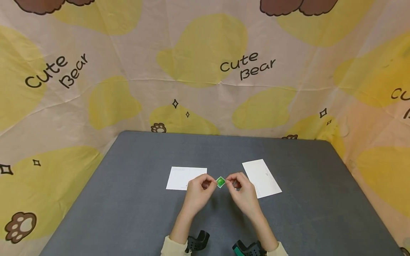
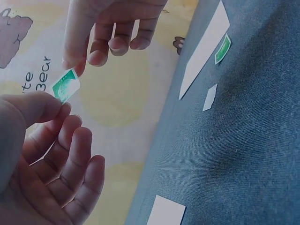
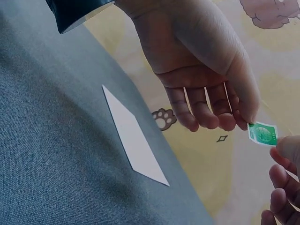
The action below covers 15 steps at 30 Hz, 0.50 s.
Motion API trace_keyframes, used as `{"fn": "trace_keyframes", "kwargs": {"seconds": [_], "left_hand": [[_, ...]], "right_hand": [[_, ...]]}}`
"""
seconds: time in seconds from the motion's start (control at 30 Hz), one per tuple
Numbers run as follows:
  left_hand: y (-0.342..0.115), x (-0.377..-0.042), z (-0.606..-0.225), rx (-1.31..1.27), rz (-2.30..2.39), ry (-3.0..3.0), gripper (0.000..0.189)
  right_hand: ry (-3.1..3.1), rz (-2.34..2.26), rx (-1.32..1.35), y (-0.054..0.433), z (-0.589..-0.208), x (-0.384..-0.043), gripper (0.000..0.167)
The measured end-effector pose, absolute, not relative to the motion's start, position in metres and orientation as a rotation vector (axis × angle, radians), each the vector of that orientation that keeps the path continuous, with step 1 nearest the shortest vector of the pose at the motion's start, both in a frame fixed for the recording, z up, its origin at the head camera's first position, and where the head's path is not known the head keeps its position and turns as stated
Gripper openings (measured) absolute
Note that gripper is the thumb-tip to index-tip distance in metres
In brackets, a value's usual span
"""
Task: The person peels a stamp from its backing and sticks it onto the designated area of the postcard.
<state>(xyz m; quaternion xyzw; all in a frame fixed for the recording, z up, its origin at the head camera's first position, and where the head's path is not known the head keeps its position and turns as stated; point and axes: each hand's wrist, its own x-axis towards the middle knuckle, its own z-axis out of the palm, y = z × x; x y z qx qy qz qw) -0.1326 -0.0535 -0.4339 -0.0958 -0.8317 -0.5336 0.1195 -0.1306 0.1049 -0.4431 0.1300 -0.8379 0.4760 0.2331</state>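
Between my two hands a small green stamp with a white border is held up above the grey table. My left hand pinches one corner of it between thumb and forefinger. The opposite corner is pinched by the thumb and forefinger of my right hand. Both wrist views show the stamp stretched between the fingertips, the other fingers of each hand loosely bent. Behind the left hand lies a white card, partly covered by the fingers. A second white card lies slanted beside the right hand.
In the left wrist view another green stamp lies on the table by a white card, with a small white piece near it. A patterned cloth hangs behind the table's back edge. Black wrist devices sit on both wrists.
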Motion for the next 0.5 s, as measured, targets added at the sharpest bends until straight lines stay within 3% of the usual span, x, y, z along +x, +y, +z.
{"fn": "trace_keyframes", "kwargs": {"seconds": [0.5], "left_hand": [[-0.0565,-0.1318,-0.4430,-0.379,-1.517,-2.515,0.007]], "right_hand": [[-2.377,1.299,0.374,0.1076,-0.4487,-0.1317,0.006]]}}
